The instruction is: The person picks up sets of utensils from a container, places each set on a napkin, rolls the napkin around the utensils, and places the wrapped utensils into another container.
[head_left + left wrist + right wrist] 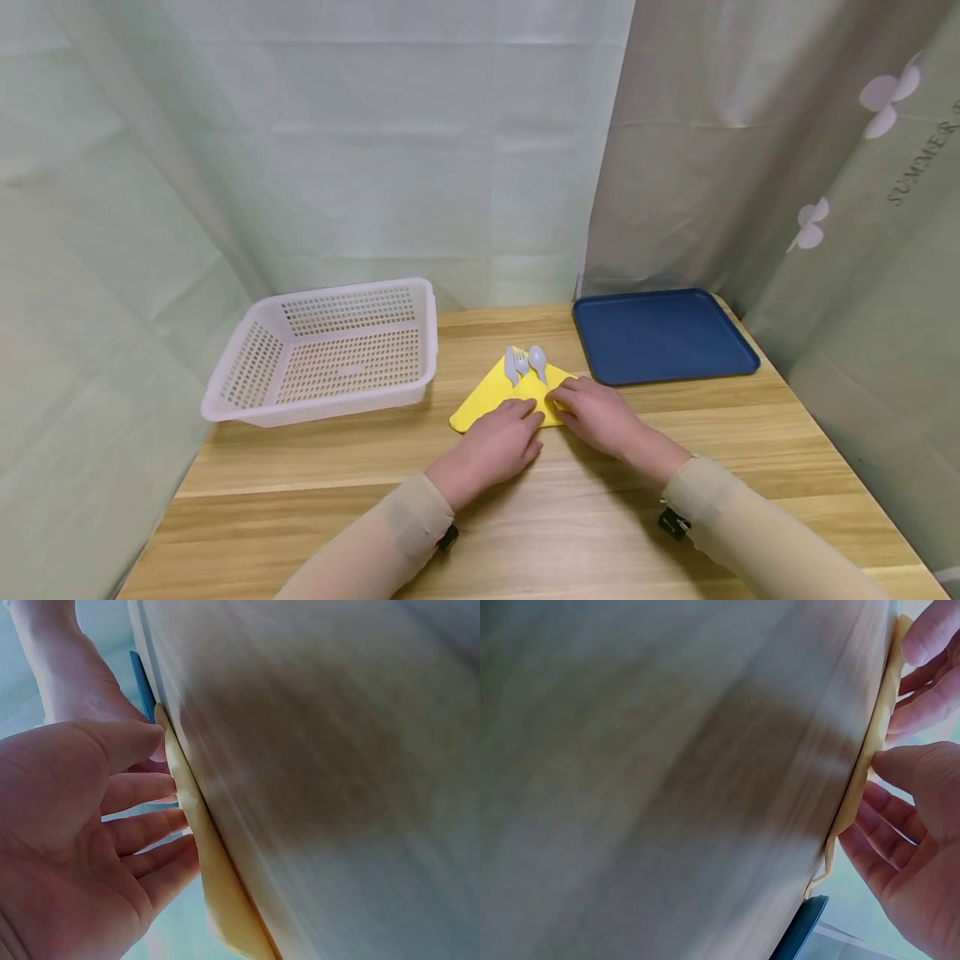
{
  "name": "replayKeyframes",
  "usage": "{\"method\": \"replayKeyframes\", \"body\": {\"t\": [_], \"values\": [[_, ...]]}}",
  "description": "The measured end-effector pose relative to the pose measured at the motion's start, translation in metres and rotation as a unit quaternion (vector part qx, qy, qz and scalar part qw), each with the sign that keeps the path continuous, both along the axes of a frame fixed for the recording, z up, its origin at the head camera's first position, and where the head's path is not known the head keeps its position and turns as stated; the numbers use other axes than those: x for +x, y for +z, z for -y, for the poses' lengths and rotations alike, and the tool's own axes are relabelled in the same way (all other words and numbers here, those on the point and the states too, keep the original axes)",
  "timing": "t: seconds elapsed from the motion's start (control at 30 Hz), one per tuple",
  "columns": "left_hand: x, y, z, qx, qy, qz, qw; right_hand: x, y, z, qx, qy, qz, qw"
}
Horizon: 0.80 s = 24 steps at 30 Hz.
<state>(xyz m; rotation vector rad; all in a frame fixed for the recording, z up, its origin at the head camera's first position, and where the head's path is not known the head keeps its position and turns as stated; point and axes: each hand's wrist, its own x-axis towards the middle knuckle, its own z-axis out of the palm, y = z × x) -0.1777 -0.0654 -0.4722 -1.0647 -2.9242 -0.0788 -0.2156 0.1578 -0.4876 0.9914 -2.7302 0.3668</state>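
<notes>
A yellow cloth napkin (483, 398), folded to a rough triangle, lies on the wooden table. Side by side near its top point are a pale knife (511, 365), a fork (521, 362) and a spoon (537, 360), their lower ends covered by a fold of the cloth. My left hand (498, 442) rests its fingertips on the front part of the napkin. With thumb and fingers my right hand (600, 417) touches the napkin's right side. Both wrist views show the napkin (217, 885) edge-on, under extended fingers.
On the left stands a white perforated plastic basket (390, 392). A blue tray (663, 337) lies at the back right, close to the napkin's right corner. Pale curtains (375, 150) hang behind the table (300, 517) and along its sides.
</notes>
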Motion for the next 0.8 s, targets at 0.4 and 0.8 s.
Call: {"method": "replayKeyframes", "body": {"t": [0.4,0.8], "values": [[0.005,0.001,0.001,-0.019,-0.022,-0.015,0.9995,0.006,0.003,-0.008,-0.005,-0.018,0.013,0.9997],[0.005,-0.001,-0.001,-0.022,-0.022,-0.025,0.9992,0.009,0.003,-0.02,-0.018,-0.031,0.01,0.9993]]}}
